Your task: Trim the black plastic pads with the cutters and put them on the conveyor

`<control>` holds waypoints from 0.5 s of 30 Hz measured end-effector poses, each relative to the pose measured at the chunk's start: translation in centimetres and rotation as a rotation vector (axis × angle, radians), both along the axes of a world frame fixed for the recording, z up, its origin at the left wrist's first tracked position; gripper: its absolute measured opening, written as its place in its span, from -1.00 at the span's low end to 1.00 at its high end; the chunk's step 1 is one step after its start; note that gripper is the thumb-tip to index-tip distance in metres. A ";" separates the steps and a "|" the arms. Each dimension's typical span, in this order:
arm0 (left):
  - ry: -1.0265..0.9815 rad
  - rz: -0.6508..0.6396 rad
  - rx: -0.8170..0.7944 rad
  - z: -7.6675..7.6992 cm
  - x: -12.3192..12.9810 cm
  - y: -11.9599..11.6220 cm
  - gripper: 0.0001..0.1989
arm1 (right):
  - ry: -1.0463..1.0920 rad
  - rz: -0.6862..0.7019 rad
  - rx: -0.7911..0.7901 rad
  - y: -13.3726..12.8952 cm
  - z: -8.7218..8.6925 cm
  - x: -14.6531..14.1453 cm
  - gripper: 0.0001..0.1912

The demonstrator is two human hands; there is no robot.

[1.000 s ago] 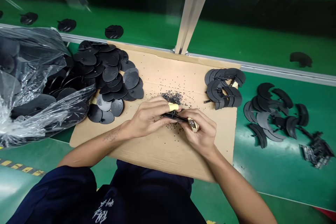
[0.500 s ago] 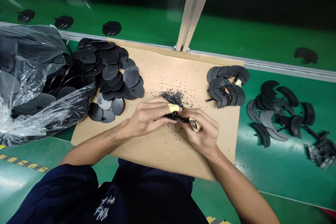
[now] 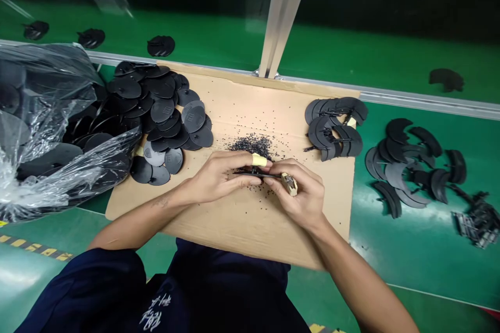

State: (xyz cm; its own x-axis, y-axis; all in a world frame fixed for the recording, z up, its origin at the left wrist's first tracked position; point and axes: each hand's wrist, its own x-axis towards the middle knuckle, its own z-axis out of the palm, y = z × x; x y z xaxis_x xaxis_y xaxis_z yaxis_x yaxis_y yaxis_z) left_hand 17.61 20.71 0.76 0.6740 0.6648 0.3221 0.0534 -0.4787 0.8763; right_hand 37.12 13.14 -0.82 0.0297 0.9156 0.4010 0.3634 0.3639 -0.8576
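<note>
Two hands meet over the cardboard [image 3: 234, 234], and here's the writing first: white strokes [image 3: 154, 315] run across the navy clothing [image 3: 230, 276] at lower left, like handwritten characters, though I can't read them. Over in the discs [image 3: 162, 112], a few faces carry a small square mark, too fine to make out.

Now the pose! The left hand [image 3: 222, 174] comes in from the left, fingers laid flat along the top, thumb underneath, yellow tape [image 3: 259, 160] around the index finger. Its grip is closed on a thin black piece [image 3: 250, 172], lifted just above the cardboard's middle. Opposite, the right hand [image 3: 300, 192] curls round a tan-sided tool [image 3: 289, 184], grip closed on it, thumb up against the piece's near end; the tool's working tip is hidden. Both wrists angle inward, fingertips almost touching.

Just beyond them, black scraps [image 3: 252, 143] heap up and scatter around. Left of the hands, the discs pile beside a clear bag [image 3: 42, 166] stuffed with more. On the right, arcs [image 3: 336, 135] sit nested on the cardboard's far corner, loose curved parts [image 3: 406, 166] lie on the green counter [image 3: 390, 255], and farther right there's a heap of sticks [image 3: 480, 221].
</note>
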 end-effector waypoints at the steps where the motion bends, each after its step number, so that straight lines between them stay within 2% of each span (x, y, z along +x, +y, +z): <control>1: -0.004 -0.006 -0.065 0.0 0.0 0.0 -0.70 | 0.002 -0.005 -0.015 0.0 0.1 0.0 -0.96; 3: -0.023 -0.003 -0.145 -0.1 -0.1 -0.1 -0.67 | 0.009 -0.013 -0.041 0.1 0.2 0.0 -0.97; 5: -0.038 0.022 -0.144 -0.1 -0.1 0.0 -0.71 | 0.008 -0.001 -0.063 0.3 0.3 0.2 -0.95; 8: -0.046 0.068 -0.040 -0.1 -0.3 0.4 -0.80 | -0.086 -0.008 -0.065 0.6 0.3 0.8 -0.91; 11: -0.027 0.082 0.062 -0.1 -0.4 0.8 -0.78 | -0.310 -0.070 0.008 0.9 -0.1 1.7 -0.85; 15: 0.013 0.070 0.127 -0.3 -0.4 0.8 -0.79 | -0.495 -0.027 0.074 0.8 -0.6 2.1 -0.78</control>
